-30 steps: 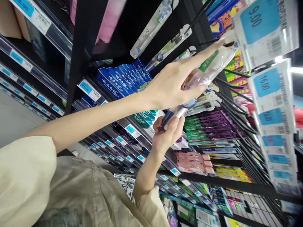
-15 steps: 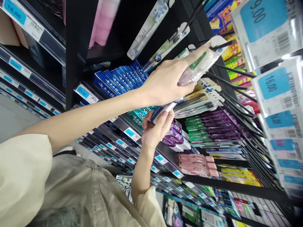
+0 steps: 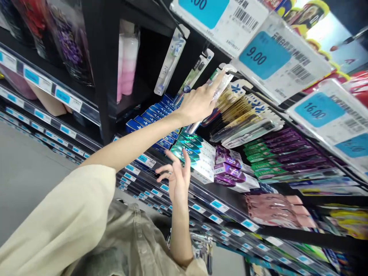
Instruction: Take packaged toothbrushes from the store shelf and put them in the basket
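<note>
My left hand (image 3: 198, 101) reaches across to a hanging packaged toothbrush (image 3: 223, 82). Its fingers are closed around the pack's upper part, and the index finger stretches toward the hook (image 3: 232, 73). The pack's lower part is mostly hidden behind that hand. Below, my right hand (image 3: 176, 174) holds nothing, with its fingers spread in front of the green toothpaste boxes (image 3: 194, 153). Blue toothpaste boxes (image 3: 149, 119) stand beneath my left forearm. Just right of the left hand hangs a row of yellowish toothbrush packs (image 3: 241, 107).
Price tags (image 3: 264, 55) jut out at upper right on their hooks. Purple boxes (image 3: 232, 170), purple-green toothbrush packs (image 3: 276, 153) and pink packs (image 3: 278, 211) line the shelf rightward. A black upright post (image 3: 105, 57) divides the shelving. Grey floor (image 3: 34, 165) shows at left.
My right hand has let go of the toothbrush pack's lower end, dropped lower and opened. My left hand remains on the pack near the hook. The view has shifted, with price tags now larger.
</note>
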The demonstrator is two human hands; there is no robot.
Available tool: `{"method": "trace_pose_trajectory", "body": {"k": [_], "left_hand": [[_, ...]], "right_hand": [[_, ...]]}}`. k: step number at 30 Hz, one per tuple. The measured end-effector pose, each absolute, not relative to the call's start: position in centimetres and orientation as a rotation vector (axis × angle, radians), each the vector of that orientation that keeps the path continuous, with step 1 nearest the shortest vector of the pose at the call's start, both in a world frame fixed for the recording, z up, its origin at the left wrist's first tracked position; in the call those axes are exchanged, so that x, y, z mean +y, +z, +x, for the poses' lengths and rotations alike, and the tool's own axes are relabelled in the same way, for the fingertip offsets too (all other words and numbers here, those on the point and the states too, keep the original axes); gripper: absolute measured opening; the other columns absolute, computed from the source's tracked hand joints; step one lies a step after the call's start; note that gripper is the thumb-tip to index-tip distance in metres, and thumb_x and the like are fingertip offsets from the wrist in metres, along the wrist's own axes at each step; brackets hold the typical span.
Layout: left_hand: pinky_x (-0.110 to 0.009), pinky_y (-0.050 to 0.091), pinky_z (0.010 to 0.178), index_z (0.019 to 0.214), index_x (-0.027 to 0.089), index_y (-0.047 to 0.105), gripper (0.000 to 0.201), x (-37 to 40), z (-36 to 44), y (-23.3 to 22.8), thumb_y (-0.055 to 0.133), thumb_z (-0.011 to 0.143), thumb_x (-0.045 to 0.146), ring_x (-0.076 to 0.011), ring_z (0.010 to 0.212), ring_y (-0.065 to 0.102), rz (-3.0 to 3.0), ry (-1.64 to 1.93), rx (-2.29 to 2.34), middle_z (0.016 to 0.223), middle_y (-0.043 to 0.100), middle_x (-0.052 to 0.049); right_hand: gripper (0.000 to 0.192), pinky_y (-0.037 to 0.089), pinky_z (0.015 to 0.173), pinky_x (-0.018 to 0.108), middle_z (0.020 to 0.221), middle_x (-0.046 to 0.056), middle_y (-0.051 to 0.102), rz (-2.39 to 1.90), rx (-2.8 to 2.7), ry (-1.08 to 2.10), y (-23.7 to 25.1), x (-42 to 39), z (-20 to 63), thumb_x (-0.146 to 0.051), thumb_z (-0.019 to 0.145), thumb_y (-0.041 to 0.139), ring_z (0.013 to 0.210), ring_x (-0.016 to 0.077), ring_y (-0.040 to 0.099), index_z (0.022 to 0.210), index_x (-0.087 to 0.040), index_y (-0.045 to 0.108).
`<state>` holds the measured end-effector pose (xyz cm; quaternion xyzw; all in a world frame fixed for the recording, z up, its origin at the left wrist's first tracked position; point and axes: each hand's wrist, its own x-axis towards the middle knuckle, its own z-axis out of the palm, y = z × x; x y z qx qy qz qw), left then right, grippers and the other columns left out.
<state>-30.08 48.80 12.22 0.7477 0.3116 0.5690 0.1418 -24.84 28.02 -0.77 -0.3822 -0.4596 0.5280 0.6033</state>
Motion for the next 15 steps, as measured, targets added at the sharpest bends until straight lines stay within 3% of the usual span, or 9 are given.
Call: {"method": "trace_pose_trajectory", "body": {"k": [4, 9, 15], "left_hand": [[-0.049, 0.042, 0.113, 0.148, 0.014, 0.05, 0.051, 52.0, -28.5, 12.8, 0.057, 0.102, 0.036, -0.0372, 0.129, 0.058, 2.201, 1.48, 1.065, 0.138, 0.059, -0.02], [-0.051, 0.033, 0.12, 0.149, 0.013, 0.044, 0.046, 53.7, -27.7, 13.7, 0.039, 0.109, 0.037, -0.039, 0.141, 0.05, 2.253, 1.178, 1.297, 0.151, 0.047, -0.022], [-0.049, 0.039, 0.117, 0.148, 0.009, 0.045, 0.043, 55.8, -27.5, 13.5, 0.035, 0.111, 0.029, -0.0344, 0.135, 0.056, 2.281, 1.179, 1.298, 0.153, 0.047, -0.023]], "right_hand": [[0.054, 0.056, 0.043, 0.022, 0.094, 0.002, 0.076, -0.844, -1.024, 1.426, -3.6, 25.3, -27.0, -0.041, 0.098, 0.066, 0.057, 0.0148, 0.072, 0.141, -0.029, 0.036], [0.049, 0.055, 0.045, 0.021, 0.087, -0.001, 0.075, -0.815, -1.015, 1.608, -5.4, 23.9, -29.5, -0.043, 0.095, 0.073, 0.053, 0.0127, 0.07, 0.131, -0.028, 0.044], [0.042, 0.054, 0.048, 0.02, 0.083, -0.002, 0.075, -0.804, -0.985, 1.574, -5.6, 24.2, -30.6, -0.042, 0.095, 0.072, 0.054, 0.0116, 0.069, 0.126, -0.026, 0.049]]}}
